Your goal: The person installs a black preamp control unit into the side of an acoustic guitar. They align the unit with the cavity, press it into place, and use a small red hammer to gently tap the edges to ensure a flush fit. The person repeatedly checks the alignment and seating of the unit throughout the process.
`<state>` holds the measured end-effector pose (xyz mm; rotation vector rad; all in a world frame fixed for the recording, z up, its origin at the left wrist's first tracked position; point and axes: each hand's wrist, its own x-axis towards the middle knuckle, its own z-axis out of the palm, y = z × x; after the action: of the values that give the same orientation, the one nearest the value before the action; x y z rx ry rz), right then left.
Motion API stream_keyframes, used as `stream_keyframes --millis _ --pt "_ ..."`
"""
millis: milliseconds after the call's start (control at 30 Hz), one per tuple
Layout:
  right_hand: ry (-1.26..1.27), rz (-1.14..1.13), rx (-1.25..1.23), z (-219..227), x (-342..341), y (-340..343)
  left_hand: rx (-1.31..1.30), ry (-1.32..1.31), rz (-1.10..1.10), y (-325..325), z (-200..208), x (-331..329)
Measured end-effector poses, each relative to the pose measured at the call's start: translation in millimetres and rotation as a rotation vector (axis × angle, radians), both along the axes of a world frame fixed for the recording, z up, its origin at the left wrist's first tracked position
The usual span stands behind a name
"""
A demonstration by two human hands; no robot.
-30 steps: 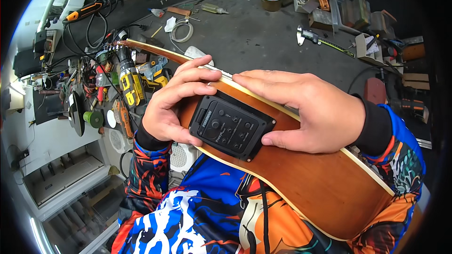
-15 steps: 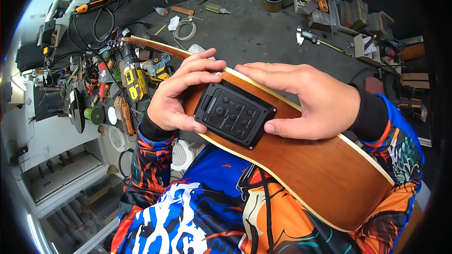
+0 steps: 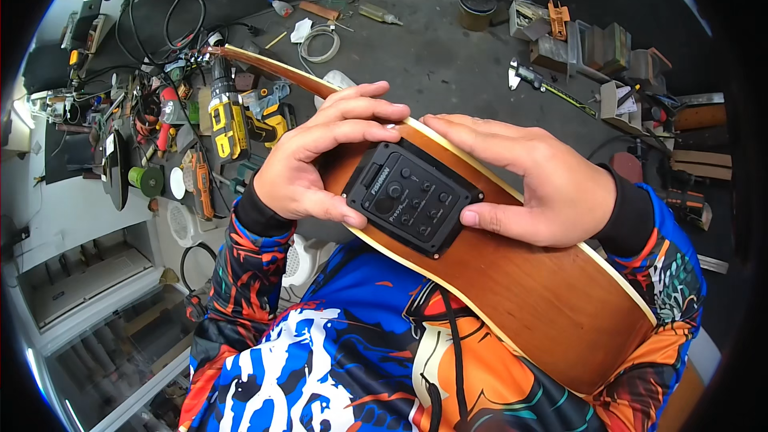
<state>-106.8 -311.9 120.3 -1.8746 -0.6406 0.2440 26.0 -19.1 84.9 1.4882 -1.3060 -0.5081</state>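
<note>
The left hand (image 3: pixel 316 164) sits just left of centre, fingers curled over the upper edge of an acoustic guitar (image 3: pixel 552 304) and thumb lying along its side, so that it grips the body beside a black preamp control panel (image 3: pixel 414 197). The right hand (image 3: pixel 528 180) lies right of centre with its fingers stretched flat over the top edge and its thumb tip pressed against the panel's right end. Between them, the two hands clasp the guitar body around the panel, which sits in the glossy brown side and carries small knobs and buttons.

The guitar lies across the person's lap, side facing up, its cream-bound body running toward the lower right of the frame and its neck (image 3: pixel 264 70) reaching to the upper left. Both forearms wear sleeves of a bright blue, orange and white patterned shirt (image 3: pixel 320 368) that fills the bottom of the frame.

Beyond the hands is a dark grey workbench (image 3: pixel 448 64). Just left of the left hand lie a yellow cordless drill (image 3: pixel 224 124) and a tangle of black cables and hand tools. A coil of white cord (image 3: pixel 320 42) lies at upper centre, a round dark tin (image 3: pixel 478 4) near the top, and a digital caliper (image 3: pixel 544 84) with small boxes at upper right.
</note>
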Motion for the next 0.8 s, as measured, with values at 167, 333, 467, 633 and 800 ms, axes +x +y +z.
stream_keyframes --millis 167,333,467,633,800 --pt "-0.052 -0.021 -0.04 -3 -1 -1 -0.008 0.026 0.016 -2 1 -3" --pt "-0.098 -0.03 -0.035 -8 0 -1 0.015 0.032 0.064 -1 1 -7" --pt "-0.045 0.022 -0.014 -3 3 -2 0.023 0.032 0.083 -1 3 -7" --pt "-0.089 0.006 0.007 -7 2 -1 0.024 0.031 0.094 0 3 -8" --pt "-0.124 -0.026 0.026 -13 0 0 0.019 0.074 0.103 -2 4 -11"
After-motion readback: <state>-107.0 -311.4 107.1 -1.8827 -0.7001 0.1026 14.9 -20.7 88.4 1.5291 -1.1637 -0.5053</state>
